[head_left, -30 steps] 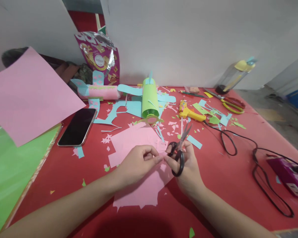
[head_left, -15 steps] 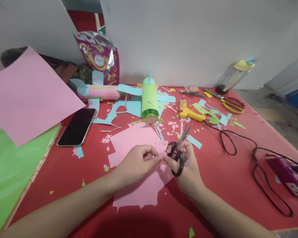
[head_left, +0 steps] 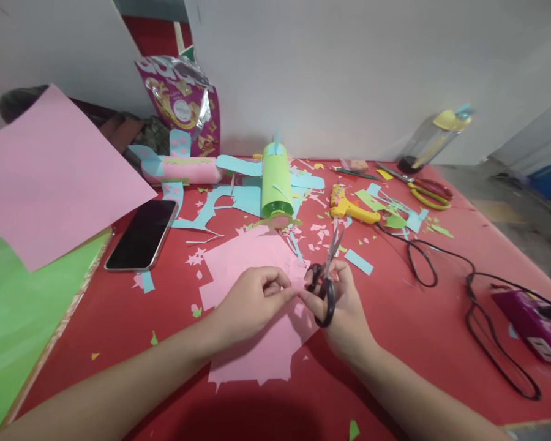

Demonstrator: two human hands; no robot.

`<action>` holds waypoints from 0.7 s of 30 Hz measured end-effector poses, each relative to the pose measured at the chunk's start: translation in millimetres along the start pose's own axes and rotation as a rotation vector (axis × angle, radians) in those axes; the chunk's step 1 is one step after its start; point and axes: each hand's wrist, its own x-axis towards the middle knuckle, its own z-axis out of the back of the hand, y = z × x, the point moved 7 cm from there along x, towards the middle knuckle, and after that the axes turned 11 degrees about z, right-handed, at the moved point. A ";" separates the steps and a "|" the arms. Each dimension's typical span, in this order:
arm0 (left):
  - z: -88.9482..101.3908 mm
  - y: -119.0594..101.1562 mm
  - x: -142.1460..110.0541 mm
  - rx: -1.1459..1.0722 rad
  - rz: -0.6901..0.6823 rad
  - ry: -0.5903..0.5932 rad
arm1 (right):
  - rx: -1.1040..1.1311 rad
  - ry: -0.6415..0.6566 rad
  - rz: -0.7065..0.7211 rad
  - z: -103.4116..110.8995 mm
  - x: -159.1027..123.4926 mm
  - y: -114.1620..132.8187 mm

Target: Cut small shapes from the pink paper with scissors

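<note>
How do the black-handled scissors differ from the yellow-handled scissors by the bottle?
The black-handled scissors are gripped in the right hand, blades nearly closed and pointing away; the yellow-handled scissors lie untouched on the red table near the far edge. Handles differ: black versus yellow. Both have metal blades.

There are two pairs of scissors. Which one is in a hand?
The black-handled scissors, gripped by the right hand. The yellow-handled scissors lie untouched at the table's far side.

Matt pink paper [head_left: 252, 257], glossy black-handled metal scissors [head_left: 327, 278]
</note>
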 end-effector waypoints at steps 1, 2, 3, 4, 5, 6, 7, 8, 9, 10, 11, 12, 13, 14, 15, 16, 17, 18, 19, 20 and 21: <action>-0.2 -0.1 0.2 0.001 0.000 0.000 | -0.006 -0.002 0.002 0.3 -0.1 0.1; -0.3 -0.3 0.3 0.002 0.002 0.000 | -0.012 -0.003 0.003 0.5 -0.1 0.3; -0.3 -0.5 0.5 0.003 0.007 -0.002 | -0.019 -0.004 0.004 0.8 -0.1 0.5; -0.4 -0.6 0.6 0.006 0.013 0.000 | -0.024 -0.006 0.006 1.0 0.0 0.8; -0.6 -0.9 0.7 0.007 0.020 0.004 | -0.026 -0.008 0.010 1.2 0.1 1.3; -1.1 -1.1 0.7 0.010 0.026 0.012 | -0.028 -0.012 0.013 1.3 0.2 1.7; -1.5 -1.5 0.7 0.014 0.029 0.020 | -0.029 -0.013 0.013 1.3 0.2 1.7; -1.8 -1.8 0.6 0.021 0.031 0.027 | -0.029 -0.015 0.011 1.3 0.3 1.6; -1.7 -2.2 0.6 0.030 0.030 0.028 | -0.026 -0.018 0.010 1.4 0.4 1.5; -1.4 -2.7 0.5 0.039 0.027 0.025 | -0.022 -0.020 0.008 1.4 0.5 1.2; -0.9 -3.0 0.6 0.048 0.022 0.019 | -0.016 -0.023 0.007 1.5 0.5 0.9; -0.4 -3.3 0.6 0.056 0.018 0.014 | -0.011 -0.029 0.009 1.8 0.7 0.8; -0.1 -3.5 0.7 0.061 0.013 0.010 | -0.009 -0.036 0.011 2.2 0.8 0.9; 0.2 -3.5 0.9 0.067 0.010 0.007 | -0.011 -0.042 0.015 2.8 0.9 1.2; 0.5 -3.4 1.0 0.074 0.008 0.004 | -0.016 -0.045 0.016 3.1 1.0 1.3; 0.7 -3.3 1.1 0.081 0.007 0.000 | -0.022 -0.046 0.017 3.3 1.0 1.4; 1.0 -3.3 1.1 0.087 0.005 -0.004 | -0.026 -0.047 0.017 3.4 1.0 1.6; 1.1 -3.5 1.0 0.090 0.000 -0.008 | -0.028 -0.046 0.018 3.4 1.0 1.8; 1.2 -3.8 0.8 0.091 -0.004 -0.011 | -0.028 -0.046 0.019 3.4 1.0 2.1; 1.2 -4.1 0.6 0.090 -0.008 -0.012 | -0.028 -0.048 0.020 3.5 0.9 2.4; 1.1 -4.6 0.4 0.086 -0.009 -0.012 | -0.029 -0.049 0.019 3.5 0.8 2.6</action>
